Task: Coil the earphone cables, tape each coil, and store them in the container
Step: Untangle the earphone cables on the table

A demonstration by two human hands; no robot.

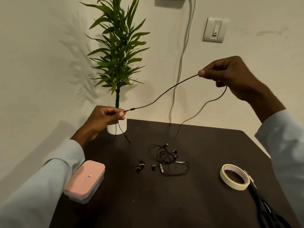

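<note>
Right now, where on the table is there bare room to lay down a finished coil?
Bare patches: the near middle of the dark table, between the pink container and the tape roll, and the far right behind the tape. Crowded: the centre, with the tangled earphones; scissors fill the right edge.

A potted plant [117, 51] stands on the dark table [164, 203] near a wall switch [214, 29].

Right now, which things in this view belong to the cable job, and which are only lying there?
For the job:
- brown earphone cable, held by left hand and right hand
- tangled black earphones
- tape roll
- scissors
- pink-lidded container, closed

Just there:
- potted plant
- wall switch
- white wall cable
</note>
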